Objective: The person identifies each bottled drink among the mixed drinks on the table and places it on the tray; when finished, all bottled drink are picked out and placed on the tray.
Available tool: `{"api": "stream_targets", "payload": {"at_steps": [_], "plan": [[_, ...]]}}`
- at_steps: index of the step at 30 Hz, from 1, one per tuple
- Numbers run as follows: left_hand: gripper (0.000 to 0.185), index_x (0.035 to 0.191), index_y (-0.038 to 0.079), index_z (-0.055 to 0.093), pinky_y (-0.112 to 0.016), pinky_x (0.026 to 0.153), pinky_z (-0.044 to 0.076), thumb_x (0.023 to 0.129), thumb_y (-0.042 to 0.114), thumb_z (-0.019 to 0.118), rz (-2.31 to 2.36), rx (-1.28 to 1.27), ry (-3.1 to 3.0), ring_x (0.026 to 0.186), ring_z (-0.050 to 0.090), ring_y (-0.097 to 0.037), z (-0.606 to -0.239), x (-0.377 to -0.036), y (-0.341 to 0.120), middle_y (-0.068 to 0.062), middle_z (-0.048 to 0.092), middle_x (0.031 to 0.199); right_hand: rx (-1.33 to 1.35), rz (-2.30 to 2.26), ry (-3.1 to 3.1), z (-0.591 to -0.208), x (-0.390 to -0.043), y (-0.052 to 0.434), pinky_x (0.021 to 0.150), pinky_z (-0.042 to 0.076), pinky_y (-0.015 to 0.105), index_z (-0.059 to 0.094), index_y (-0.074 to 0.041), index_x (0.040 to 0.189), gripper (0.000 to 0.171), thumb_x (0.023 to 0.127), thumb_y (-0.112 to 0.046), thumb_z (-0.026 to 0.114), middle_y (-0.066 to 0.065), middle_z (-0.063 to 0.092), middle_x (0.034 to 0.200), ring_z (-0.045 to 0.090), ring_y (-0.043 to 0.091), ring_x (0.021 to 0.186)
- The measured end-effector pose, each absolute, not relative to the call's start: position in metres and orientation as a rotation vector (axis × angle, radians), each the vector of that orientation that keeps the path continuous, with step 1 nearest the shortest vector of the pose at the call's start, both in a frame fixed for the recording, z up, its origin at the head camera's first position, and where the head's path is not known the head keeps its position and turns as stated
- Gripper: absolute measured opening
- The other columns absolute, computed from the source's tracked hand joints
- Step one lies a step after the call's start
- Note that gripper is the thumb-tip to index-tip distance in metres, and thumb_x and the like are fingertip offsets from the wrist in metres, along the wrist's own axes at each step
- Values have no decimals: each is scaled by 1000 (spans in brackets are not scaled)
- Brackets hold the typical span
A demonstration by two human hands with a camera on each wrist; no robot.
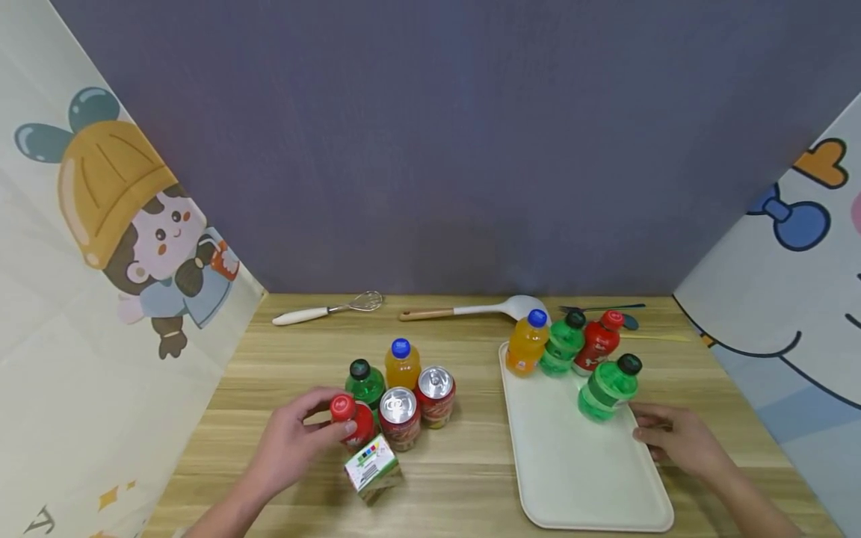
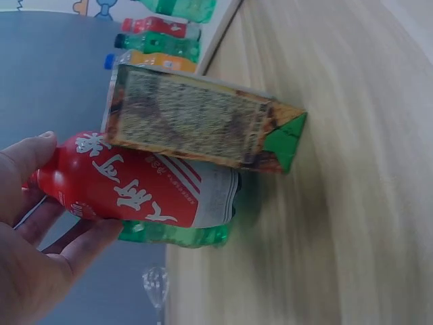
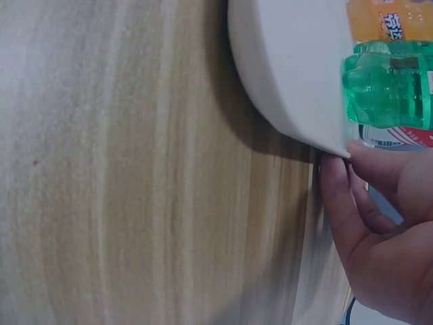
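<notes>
Head view shows me the left hand (image 1: 296, 441) pinching the upper part of a red bottle (image 1: 361, 426), and the right hand (image 1: 682, 441) pinching the rim of a tray (image 1: 578, 478). The bottle is just beside a carton (image 1: 373, 465) and two cans (image 1: 400, 418); if its base touches the table (image 1: 471, 486), I cannot tell. I judge the step in hand as grasping this bottle while steadying the tray. Next move, I think, calls for lifting straight, without knocking the carton.
</notes>
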State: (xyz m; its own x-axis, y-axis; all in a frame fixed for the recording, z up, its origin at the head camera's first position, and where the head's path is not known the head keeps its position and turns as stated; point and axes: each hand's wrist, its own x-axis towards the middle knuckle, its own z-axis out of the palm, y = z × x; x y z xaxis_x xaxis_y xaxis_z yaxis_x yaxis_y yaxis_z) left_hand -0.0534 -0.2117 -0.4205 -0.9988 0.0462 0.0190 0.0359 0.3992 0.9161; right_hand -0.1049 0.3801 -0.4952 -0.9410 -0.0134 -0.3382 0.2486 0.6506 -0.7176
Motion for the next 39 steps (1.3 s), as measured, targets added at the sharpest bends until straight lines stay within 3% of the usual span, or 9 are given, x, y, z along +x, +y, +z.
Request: {"api": "stream_targets", "payload": {"at_steps": [7, 12, 18, 39], "plan": [[39, 118, 12, 73, -27, 81, 61, 83, 20, 87, 1706, 154, 2679, 110, 67, -19, -400, -52, -220, 0, 71, 115, 225, -1172, 2544, -493, -107, 380, 67, 62, 33, 49, 9, 146, 61, 96, -16, 73, 20, 68, 115, 67, 19, 85], [34, 116, 17, 73, -27, 78, 62, 84, 21, 86, 1679, 194, 2721, 106, 67, -16, -382, -51, -222, -1, 70, 114, 238, -1184, 2526, -492, -108, 380, 68, 62, 33, 48, 9, 146, 61, 96, -15, 72, 21, 66, 117, 66, 19, 85], [31, 114, 13, 72, -27, 75, 62, 86, 18, 85, 1667, 291, 2755, 101, 67, -13, -358, -53, -222, -5, 71, 110, 245, -1184, 2528, -490, -108, 379, 66, 61, 33, 50, 9, 145, 60, 95, -14, 74, 21, 67, 115, 66, 19, 81], [31, 115, 20, 71, -36, 77, 62, 87, 21, 84, 1688, 417, 2660, 103, 69, -23, -321, -92, -181, 0, 73, 110, 250, -1170, 2549, -493, -109, 380, 66, 61, 33, 51, 7, 145, 62, 93, -14, 76, 23, 67, 118, 67, 18, 84]]}}
